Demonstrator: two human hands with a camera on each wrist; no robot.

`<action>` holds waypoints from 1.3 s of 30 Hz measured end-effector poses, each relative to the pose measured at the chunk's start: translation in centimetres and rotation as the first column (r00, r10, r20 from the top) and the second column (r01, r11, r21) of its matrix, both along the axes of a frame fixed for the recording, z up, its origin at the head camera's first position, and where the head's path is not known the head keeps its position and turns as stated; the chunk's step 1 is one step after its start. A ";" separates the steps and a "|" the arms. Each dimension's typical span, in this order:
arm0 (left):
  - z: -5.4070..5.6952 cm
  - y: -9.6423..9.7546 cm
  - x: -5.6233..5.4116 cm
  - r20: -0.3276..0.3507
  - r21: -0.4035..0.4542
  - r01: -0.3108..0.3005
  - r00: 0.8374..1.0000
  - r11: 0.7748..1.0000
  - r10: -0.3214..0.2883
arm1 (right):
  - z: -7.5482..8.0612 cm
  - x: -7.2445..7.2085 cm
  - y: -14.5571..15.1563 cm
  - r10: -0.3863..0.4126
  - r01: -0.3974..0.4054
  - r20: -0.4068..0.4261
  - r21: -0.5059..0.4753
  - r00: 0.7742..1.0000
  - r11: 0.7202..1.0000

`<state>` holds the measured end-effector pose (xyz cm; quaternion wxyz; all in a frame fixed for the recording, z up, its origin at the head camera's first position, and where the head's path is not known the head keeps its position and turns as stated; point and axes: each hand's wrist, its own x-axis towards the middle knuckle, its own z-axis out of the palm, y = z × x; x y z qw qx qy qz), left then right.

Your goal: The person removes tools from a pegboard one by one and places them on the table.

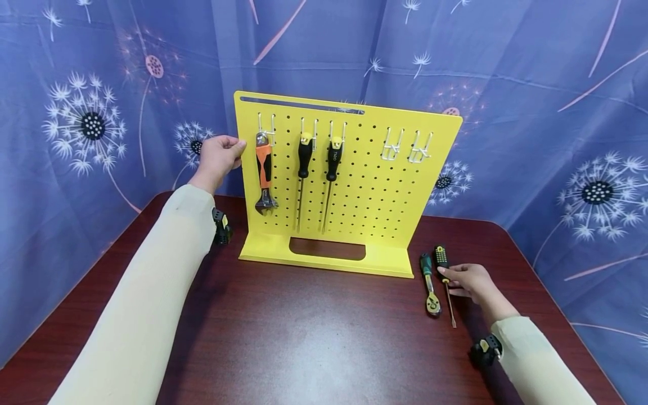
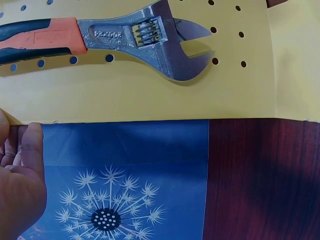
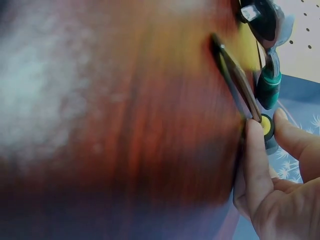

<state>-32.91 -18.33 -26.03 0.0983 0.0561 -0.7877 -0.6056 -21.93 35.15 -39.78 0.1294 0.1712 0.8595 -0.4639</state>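
My left hand (image 1: 219, 160) pinches the upper left edge of a yellow pegboard (image 1: 374, 185), with the thumb against that edge. Beside it an adjustable wrench (image 1: 264, 169) with an orange and black handle hangs on a white hook, its jaws downward. At the right of the table, my right hand (image 1: 471, 281) pinches a screwdriver (image 1: 441, 257) by its black and yellow handle, the blade pointing toward me. In the right wrist view the screwdriver's shaft (image 3: 240, 82) runs up from the fingertips. A ratchet wrench (image 1: 429, 284) with a green handle lies just left of it.
Two black and yellow screwdrivers hang from the board, a left one (image 1: 305, 154) and a right one (image 1: 333, 157). Bare white hooks (image 1: 392, 145) sit at its upper right. The board's base (image 1: 324, 261) stands on the dark red table (image 1: 314, 326), with a blue curtain (image 1: 324, 50) behind.
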 end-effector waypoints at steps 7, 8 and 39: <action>0.2 0.2 0.2 0.008 0.008 0.000 1.000 1.000 0.000 | 0.1 0.1 0.3 0.003 -0.004 -0.003 -0.018 1.000 1.000; 0.2 0.2 0.2 0.012 0.005 -0.002 1.000 1.000 0.002 | 0.2 0.2 0.3 0.001 -0.001 -0.001 -0.020 1.000 1.000; 0.2 0.2 0.2 0.015 -0.001 -0.001 1.000 1.000 0.001 | 5.2 -0.4 2.3 0.118 -0.119 -0.164 0.001 0.979 0.993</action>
